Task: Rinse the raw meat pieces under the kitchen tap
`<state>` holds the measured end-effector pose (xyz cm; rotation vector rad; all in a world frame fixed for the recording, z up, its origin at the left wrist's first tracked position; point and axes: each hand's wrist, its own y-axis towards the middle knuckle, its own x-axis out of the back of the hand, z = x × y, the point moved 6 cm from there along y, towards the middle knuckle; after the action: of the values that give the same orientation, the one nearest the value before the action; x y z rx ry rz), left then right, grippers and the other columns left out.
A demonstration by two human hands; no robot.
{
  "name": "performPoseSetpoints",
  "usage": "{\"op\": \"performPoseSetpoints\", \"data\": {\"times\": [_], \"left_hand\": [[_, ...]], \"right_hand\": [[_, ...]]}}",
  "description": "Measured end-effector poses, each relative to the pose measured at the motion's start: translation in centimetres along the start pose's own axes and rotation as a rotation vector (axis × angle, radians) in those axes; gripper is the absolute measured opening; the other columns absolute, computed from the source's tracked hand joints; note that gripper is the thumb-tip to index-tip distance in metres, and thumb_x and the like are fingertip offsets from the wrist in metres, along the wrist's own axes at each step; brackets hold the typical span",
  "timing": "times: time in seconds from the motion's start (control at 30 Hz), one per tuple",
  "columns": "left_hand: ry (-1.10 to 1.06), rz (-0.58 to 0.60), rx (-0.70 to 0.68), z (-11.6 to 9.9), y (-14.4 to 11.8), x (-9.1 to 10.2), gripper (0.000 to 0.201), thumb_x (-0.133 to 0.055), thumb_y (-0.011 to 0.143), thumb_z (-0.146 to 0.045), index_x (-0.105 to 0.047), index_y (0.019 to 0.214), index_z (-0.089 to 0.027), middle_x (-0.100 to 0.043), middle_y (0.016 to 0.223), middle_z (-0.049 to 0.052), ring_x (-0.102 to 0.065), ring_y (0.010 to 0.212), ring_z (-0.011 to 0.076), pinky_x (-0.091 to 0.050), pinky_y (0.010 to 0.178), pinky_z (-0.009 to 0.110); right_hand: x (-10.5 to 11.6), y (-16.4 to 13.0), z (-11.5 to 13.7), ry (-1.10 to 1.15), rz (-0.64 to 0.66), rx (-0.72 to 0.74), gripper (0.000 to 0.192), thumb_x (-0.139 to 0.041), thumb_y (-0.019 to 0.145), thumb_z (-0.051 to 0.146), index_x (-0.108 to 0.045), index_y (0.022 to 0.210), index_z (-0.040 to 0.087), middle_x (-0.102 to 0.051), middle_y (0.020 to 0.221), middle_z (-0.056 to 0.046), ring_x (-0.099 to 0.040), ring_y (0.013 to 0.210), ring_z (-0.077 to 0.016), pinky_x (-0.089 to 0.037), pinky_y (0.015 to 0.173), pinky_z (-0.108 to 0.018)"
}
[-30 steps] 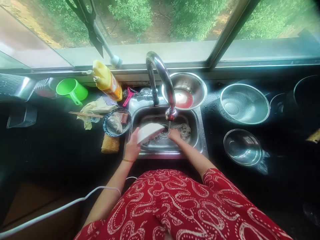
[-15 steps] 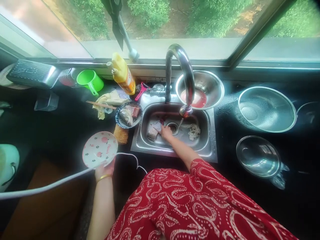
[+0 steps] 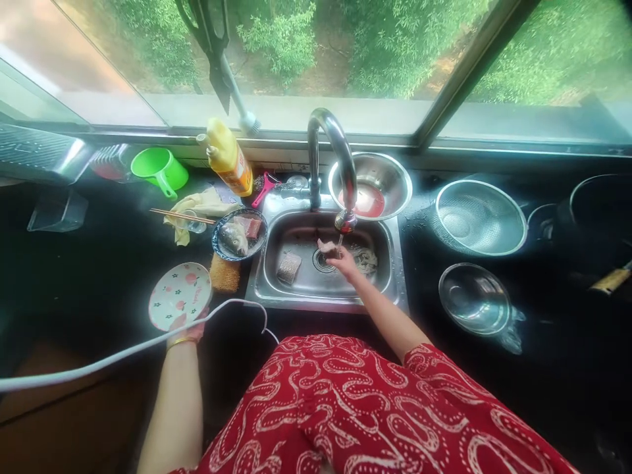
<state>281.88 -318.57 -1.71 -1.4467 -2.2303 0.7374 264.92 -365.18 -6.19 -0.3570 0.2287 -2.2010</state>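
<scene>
My left hand (image 3: 187,326) grips the near edge of a white plate (image 3: 180,296) patterned with pink fruit and small flowers. Over the sink (image 3: 257,280), my right hand (image 3: 343,260) is closed on a piece of fish (image 3: 328,248), right below the faucet (image 3: 320,125), from which a thin stream of water runs. A second, silvery-skinned fish chunk (image 3: 289,268) lies on the left of the basin floor. Pale wet scraps (image 3: 365,261) rest on the right of the basin. Left of the sink, a blue-rimmed bowl (image 3: 217,249) contains a fish head and a reddish piece.
A steel bowl (image 3: 405,191) with reddish liquid stands behind the sink. To the right are a mesh colander (image 3: 513,227) and a clear glass bowl (image 3: 476,299). A yellow bottle (image 3: 230,161), green cup (image 3: 162,171), cloth (image 3: 210,203) and sponge (image 3: 226,273) are at left. A white cable (image 3: 108,362) crosses in front.
My right hand has lifted a fish piece from the basin's left side and moved right, under the faucet. The left hand still holds the plate. The view has shifted a little to the right.
</scene>
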Motion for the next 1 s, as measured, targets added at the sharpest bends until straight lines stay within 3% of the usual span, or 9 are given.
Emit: {"op": "performPoseSetpoints", "data": {"times": [0.17,0.3,0.37,0.47,0.57,0.63,0.83,0.9,1.0], "left_hand": [[0.134,-0.101,0.020,0.0,0.9,2.5,0.031,-0.039,0.089,-0.029,-0.055,0.114,-0.021,-0.062,0.085,0.004,-0.062,0.069,0.0166,-0.052,0.053,0.026],[0.374,-0.448,-0.480,-3.7,-2.5,4.8,0.057,-0.056,0.074,-0.016,-0.042,0.129,-0.025,-0.058,0.111,0.005,-0.062,0.089,0.0196,-0.055,0.081,0.038],[0.518,-0.459,-0.870,-5.5,-6.1,2.8,0.059,-0.060,0.069,-0.014,-0.046,0.126,-0.023,-0.053,0.124,0.009,-0.058,0.103,0.0232,-0.050,0.093,0.041],[0.786,-0.131,-1.207,-4.5,-10.8,-4.7,0.042,-0.058,0.074,-0.021,-0.055,0.116,-0.015,-0.057,0.118,0.012,-0.055,0.107,0.0280,-0.046,0.098,0.045],[1.241,0.527,-1.084,2.3,-12.3,-15.2,0.031,-0.049,0.085,-0.024,-0.059,0.112,-0.016,-0.061,0.112,0.012,-0.058,0.107,0.0240,-0.044,0.099,0.037],[1.575,0.730,-0.936,7.6,-11.8,-20.5,0.040,-0.052,0.085,-0.028,-0.055,0.124,-0.017,-0.057,0.122,0.016,-0.055,0.115,0.0276,-0.041,0.101,0.040],[1.939,0.541,-0.630,15.4,-6.8,-26.5,0.076,-0.073,0.071,-0.031,-0.040,0.139,-0.019,-0.042,0.136,0.027,-0.041,0.128,0.0402,-0.040,0.096,0.052],[1.815,0.571,-0.586,15.8,-6.3,-27.1,0.076,-0.073,0.067,-0.021,-0.043,0.136,-0.019,-0.040,0.137,0.027,-0.036,0.131,0.0417,-0.037,0.097,0.055],[1.459,0.792,-0.184,16.6,-6.8,-27.5,0.069,-0.068,0.067,-0.019,-0.044,0.132,-0.016,-0.047,0.133,0.024,-0.044,0.126,0.0402,-0.042,0.095,0.053]], "right_hand": [[2.3,-2.2,5.0,-0.626,-0.106,0.417,0.033,-0.070,0.066,0.036,-0.064,0.094,0.018,-0.063,0.102,-0.010,-0.050,0.102,-0.0273,-0.035,0.094,-0.042],[3.7,-3.0,5.9,-0.602,-0.088,0.417,0.036,-0.071,0.068,0.035,-0.066,0.100,0.020,-0.065,0.099,-0.008,-0.052,0.099,-0.0258,-0.036,0.094,-0.041],[4.3,-2.9,5.5,-0.494,-0.059,0.347,0.040,-0.071,0.067,0.035,-0.065,0.105,0.021,-0.066,0.099,-0.006,-0.055,0.098,-0.0242,-0.040,0.090,-0.038],[4.9,-2.5,4.5,-0.295,0.025,0.199,0.040,-0.071,0.065,0.033,-0.066,0.103,0.019,-0.068,0.095,-0.003,-0.059,0.091,-0.0212,-0.044,0.082,-0.034],[5.6,-2.7,3.5,-0.129,0.013,0.090,0.042,-0.068,0.067,0.034,-0.065,0.105,0.017,-0.069,0.096,-0.003,-0.061,0.088,-0.0195,-0.046,0.080,-0.031],[5.8,-3.3,3.1,-0.226,-0.018,0.063,0.040,-0.068,0.066,0.033,-0.066,0.103,0.017,-0.069,0.094,-0.004,-0.061,0.089,-0.0205,-0.046,0.081,-0.033],[6.1,-6.5,1.5,-0.571,-0.217,-0.086,0.040,-0.069,0.067,0.037,-0.068,0.104,0.021,-0.068,0.101,-0.007,-0.059,0.100,-0.0267,-0.043,0.090,-0.041],[5.9,-7.2,1.2,-0.533,-0.257,-0.096,0.042,-0.069,0.067,0.038,-0.067,0.106,0.021,-0.068,0.103,-0.008,-0.058,0.102,-0.0267,-0.043,0.092,-0.041],[6.0,-7.9,0.4,-0.395,-0.314,-0.161,0.042,-0.069,0.065,0.037,-0.066,0.102,0.018,-0.067,0.101,-0.008,-0.059,0.097,-0.0251,-0.044,0.090,-0.040]]}}
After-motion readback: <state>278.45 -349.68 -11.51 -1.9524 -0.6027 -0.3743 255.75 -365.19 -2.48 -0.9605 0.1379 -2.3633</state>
